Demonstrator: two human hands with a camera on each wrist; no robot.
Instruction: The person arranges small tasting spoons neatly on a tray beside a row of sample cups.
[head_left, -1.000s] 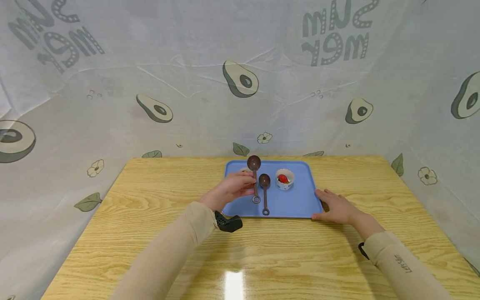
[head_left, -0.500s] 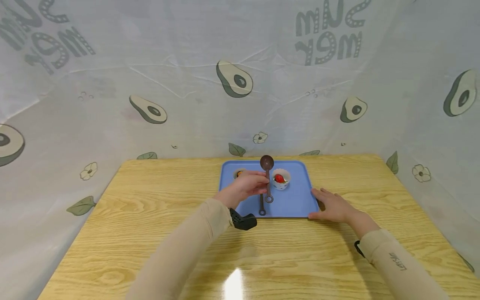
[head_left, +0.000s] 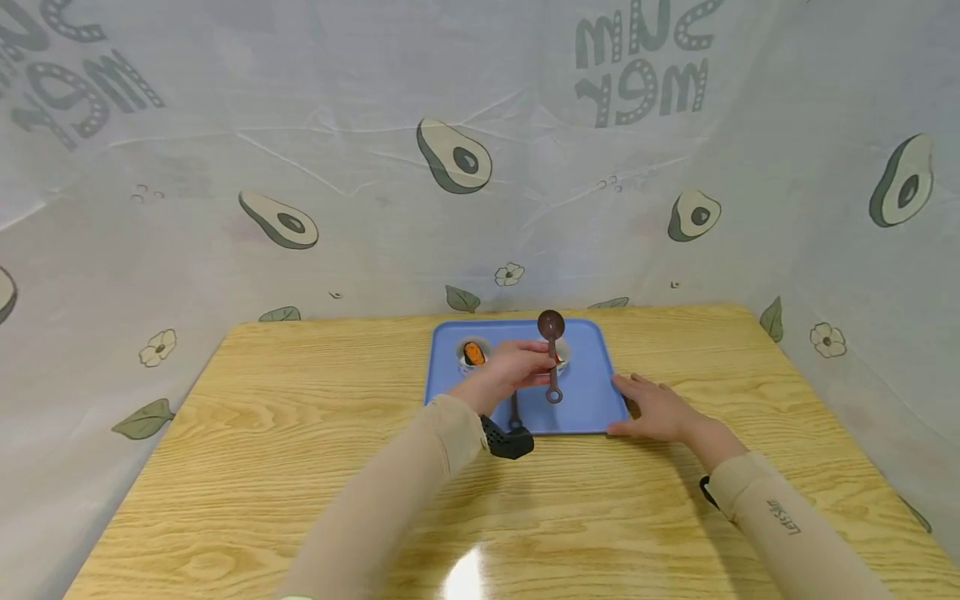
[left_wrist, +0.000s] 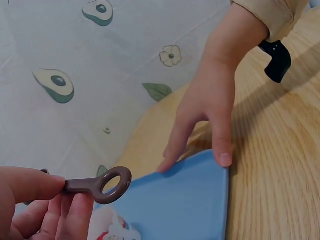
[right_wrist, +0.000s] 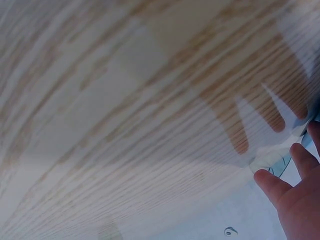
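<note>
My left hand (head_left: 516,365) pinches a brown spoon (head_left: 551,324) by its handle, above the blue tray (head_left: 592,408). The round bowl points away and the ring end (left_wrist: 80,185) sticks out past my fingertips in the left wrist view. A second brown spoon (head_left: 514,411) lies on the tray, its bowl hidden behind my left hand. To the left stands a paper cup (head_left: 461,358) with an orange-topped sushi piece (head_left: 474,354). Another paper cup (head_left: 565,353) with something red is partly covered by the held spoon. My right hand (head_left: 660,412) touches the tray's front right corner, fingers and thumb spread.
The tray lies near the back edge of a wood-grain table (head_left: 330,408). Behind it hangs a pale curtain (head_left: 360,167) printed with avocados. A black band (head_left: 508,442) sits at my left wrist.
My left hand has carried the held spoon rightward, from left of the second spoon to in front of the right cup. The left cup is now uncovered. My right hand stays at the tray corner.
</note>
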